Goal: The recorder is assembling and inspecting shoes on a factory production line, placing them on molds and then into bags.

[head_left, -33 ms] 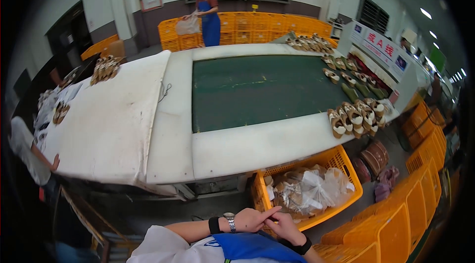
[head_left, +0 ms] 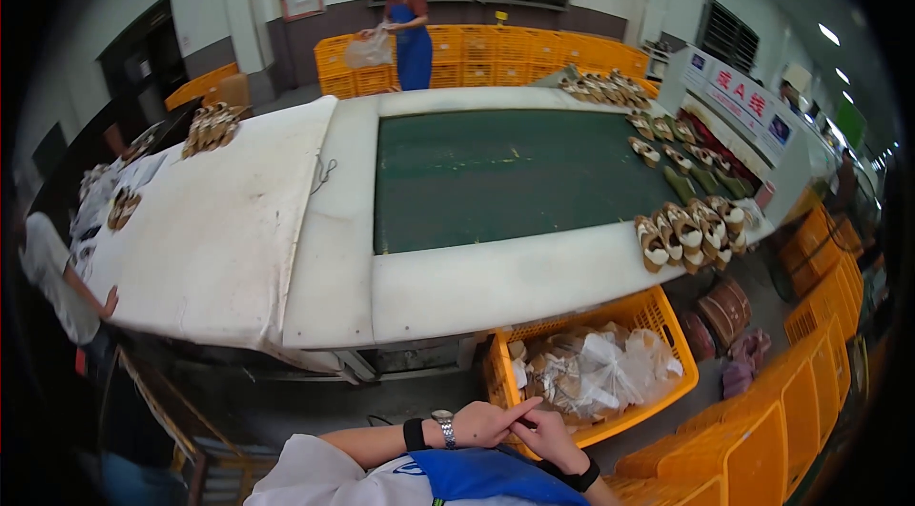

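My left hand (head_left: pixel 484 425) and my right hand (head_left: pixel 545 434) meet in front of my chest, fingertips touching, and neither holds anything. The left wrist carries a metal watch and a black band; the right wrist has a black band. Just beyond my hands stands an orange crate (head_left: pixel 667 308) filled with clear plastic bags of goods (head_left: pixel 596 371). Above it lies a long white table (head_left: pixel 429 292) with a dark green mat (head_left: pixel 505 172). A cluster of tan sandals (head_left: pixel 688 234) sits on the table's near right corner.
More sandals (head_left: pixel 667 139) line the table's right edge, with further piles at the far left (head_left: pixel 210 128). Orange crates stand at the right (head_left: pixel 762 444) and along the back wall (head_left: pixel 534 53). A person in a blue apron (head_left: pixel 412 30) holds a bag; another person's hand (head_left: pixel 110 301) rests on the left table edge.
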The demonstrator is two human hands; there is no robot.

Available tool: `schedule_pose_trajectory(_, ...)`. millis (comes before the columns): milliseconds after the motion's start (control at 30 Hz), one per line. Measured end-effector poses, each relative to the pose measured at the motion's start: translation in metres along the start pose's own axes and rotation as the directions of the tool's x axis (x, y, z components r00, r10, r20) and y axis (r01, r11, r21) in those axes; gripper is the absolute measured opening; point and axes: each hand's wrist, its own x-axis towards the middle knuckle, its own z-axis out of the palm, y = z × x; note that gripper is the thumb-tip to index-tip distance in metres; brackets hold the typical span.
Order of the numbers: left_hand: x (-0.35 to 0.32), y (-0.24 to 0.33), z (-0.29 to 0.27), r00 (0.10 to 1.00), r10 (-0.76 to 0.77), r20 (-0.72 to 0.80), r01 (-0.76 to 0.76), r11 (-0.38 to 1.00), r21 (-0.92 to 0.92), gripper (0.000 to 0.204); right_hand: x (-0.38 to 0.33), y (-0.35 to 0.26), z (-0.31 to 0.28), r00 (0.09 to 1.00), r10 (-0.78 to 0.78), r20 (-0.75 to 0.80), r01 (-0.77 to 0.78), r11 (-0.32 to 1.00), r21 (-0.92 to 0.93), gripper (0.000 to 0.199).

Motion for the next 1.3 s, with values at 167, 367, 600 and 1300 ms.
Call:
schedule_pose_trajectory(167,0.034,0.033,0.03,0.993,-0.078,-0.089,0.086,0.992,0.095,0.074,-0.013,0.026,-0.045,0.999,0.009,0.046,-0.013,0.997,0.079,0.018)
schedule_pose_trajectory(367,0.051,0.061,0.061,0.931,-0.196,-0.308,0.216,0.976,0.029,0.068,-0.021,0.045,-0.078,0.999,0.013,0.049,-0.026,0.96,0.278,0.013)
schedule_pose_trajectory(600,0.036,0.072,0.077,0.789,-0.378,-0.484,0.44,0.898,0.015,0.034,-0.011,0.046,-0.076,0.976,-0.035,0.213,-0.059,0.905,0.42,0.007)
schedule_pose_trajectory(1300,0.049,0.034,0.028,0.958,-0.069,-0.278,0.081,0.996,0.033,0.022,-0.005,0.053,-0.077,0.983,-0.183,0.024,0.177,0.974,0.141,0.013)
